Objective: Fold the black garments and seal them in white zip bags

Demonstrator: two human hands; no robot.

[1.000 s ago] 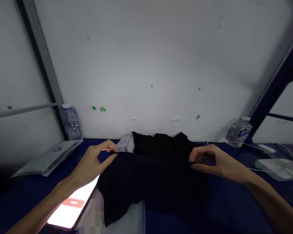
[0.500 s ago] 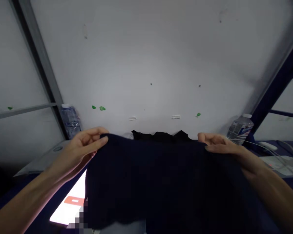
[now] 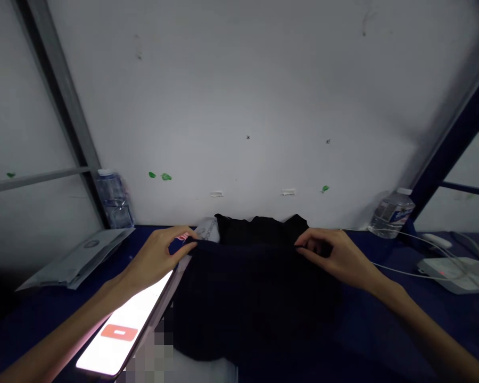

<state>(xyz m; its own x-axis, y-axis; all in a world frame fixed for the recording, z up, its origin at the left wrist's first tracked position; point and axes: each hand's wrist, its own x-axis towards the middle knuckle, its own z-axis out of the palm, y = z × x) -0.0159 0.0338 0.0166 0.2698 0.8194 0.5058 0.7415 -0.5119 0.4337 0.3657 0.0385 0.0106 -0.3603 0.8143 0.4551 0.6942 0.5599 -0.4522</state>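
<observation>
Dark cloth (image 3: 243, 303): it hangs between the person's two hands, low over the blue table (image 3: 395, 252), in front of a black heap (image 3: 255, 230) that looks like more cloth. It is so dark that its folds are hard to see, and nobody can tell how much of it rests on the table.
Left hand (image 3: 157, 258): thumb and finger pinch the top left corner.
Right hand (image 3: 339, 260): thumb and fingertips pinch the same top edge, farther right.
Feel: it looks light and soft, so it should bend and flop easily. It likely won't break, and it doesn't look slippery.
Top edge: this seems the best place to hold, with one pinch near each end. Pulled a little apart, the hands should keep it flat; too close, the middle would likely sag.
Bottom edge: it curves down over something pale (image 3: 203, 367), too covered to name. A loose hem could catch there.
Phone (image 3: 122, 330): it lies lit up beside the cloth, partly under the left arm.
</observation>
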